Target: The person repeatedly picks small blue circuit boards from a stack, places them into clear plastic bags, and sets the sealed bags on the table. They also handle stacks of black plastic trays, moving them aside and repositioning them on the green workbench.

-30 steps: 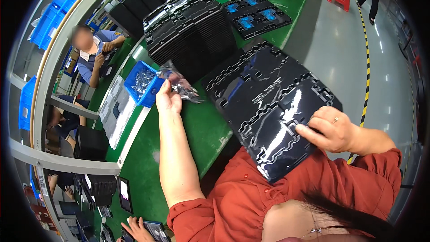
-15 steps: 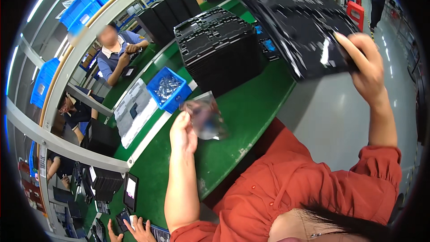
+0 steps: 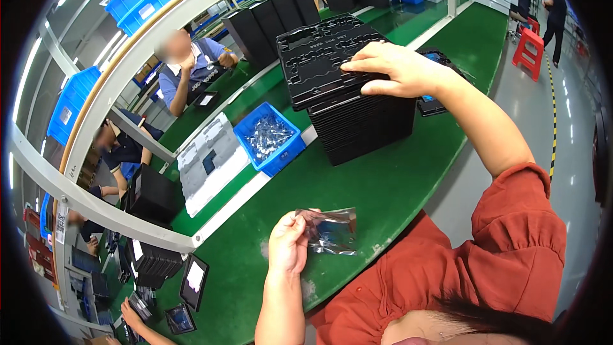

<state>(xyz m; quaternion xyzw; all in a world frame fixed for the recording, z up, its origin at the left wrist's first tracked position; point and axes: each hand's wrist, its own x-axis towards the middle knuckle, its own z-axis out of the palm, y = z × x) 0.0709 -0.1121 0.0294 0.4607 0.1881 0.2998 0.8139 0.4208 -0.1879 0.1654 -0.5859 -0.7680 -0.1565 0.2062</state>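
Observation:
My left hand (image 3: 290,239) pinches the edge of a shiny, see-through grey pouch (image 3: 331,230) over the green table. Something dark shows inside the pouch, too unclear to name. My right hand (image 3: 399,71) rests on the top of a tall stack of black plastic trays (image 3: 364,131), fingers stretched out and thumb toward the near edge. The uppermost black tray (image 3: 325,48) has shaped recesses and juts out past the left side of the stack below. Part of its right side is hidden under my hand.
Left of the stack stands a blue bin (image 3: 271,140) of small shiny parts, beside a whitish tray (image 3: 214,160). Dark flat devices with blue (image 3: 434,107) lie behind my right wrist. A white frame post (image 3: 96,207) curves along the left. Co-workers sit across the table (image 3: 255,207).
My right hand has brought the black tray or trays it held in the air leftward onto the stack, and its fingers now lie flat on top. The left hand with the pouch appears lower and further right.

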